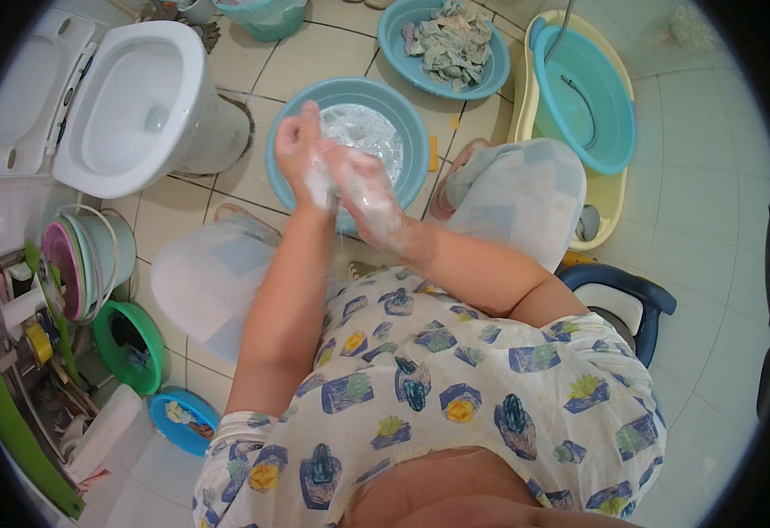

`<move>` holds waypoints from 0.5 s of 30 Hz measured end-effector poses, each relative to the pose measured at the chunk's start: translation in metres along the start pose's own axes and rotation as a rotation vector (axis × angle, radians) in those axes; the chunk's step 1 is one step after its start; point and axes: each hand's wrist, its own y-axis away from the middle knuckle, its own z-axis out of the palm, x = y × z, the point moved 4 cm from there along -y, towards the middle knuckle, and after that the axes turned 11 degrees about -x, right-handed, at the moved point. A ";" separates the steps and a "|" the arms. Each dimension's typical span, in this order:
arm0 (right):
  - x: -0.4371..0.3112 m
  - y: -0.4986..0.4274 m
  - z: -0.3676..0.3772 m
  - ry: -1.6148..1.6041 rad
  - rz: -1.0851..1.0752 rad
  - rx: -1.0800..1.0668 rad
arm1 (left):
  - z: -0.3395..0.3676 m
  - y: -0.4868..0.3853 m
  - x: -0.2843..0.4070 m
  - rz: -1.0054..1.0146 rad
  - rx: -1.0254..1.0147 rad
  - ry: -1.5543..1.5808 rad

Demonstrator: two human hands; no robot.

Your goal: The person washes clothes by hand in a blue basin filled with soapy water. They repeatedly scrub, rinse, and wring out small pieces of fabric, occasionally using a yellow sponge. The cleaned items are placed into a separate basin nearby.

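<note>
A blue plastic basin stands on the tiled floor between my knees, with white soapy water in it. Both bare hands are above its near left side, pressed against each other and wet with suds. My left hand points away from me with its fingers curled. Across its wrist side lies my right hand, coated in foam, its fingertips hidden against the left hand. Blur hides whether anything small is between them. Water seems to drip below the hands.
Crumpled wet cloth fills a second blue basin beyond. A turquoise tub sits in a yellow baby bath at right. A white toilet stands at left, above stacked buckets and a green basin.
</note>
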 end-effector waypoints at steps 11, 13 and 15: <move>0.105 -0.013 -0.070 -1.030 0.261 -0.164 | -0.016 -0.026 -0.045 -0.231 0.023 -0.608; 0.067 0.005 -0.029 -0.525 0.694 0.227 | -0.023 -0.016 -0.051 -0.266 0.024 -0.667; 0.044 -0.007 -0.049 -0.556 0.518 0.204 | -0.001 -0.009 -0.048 -0.090 -0.013 -0.676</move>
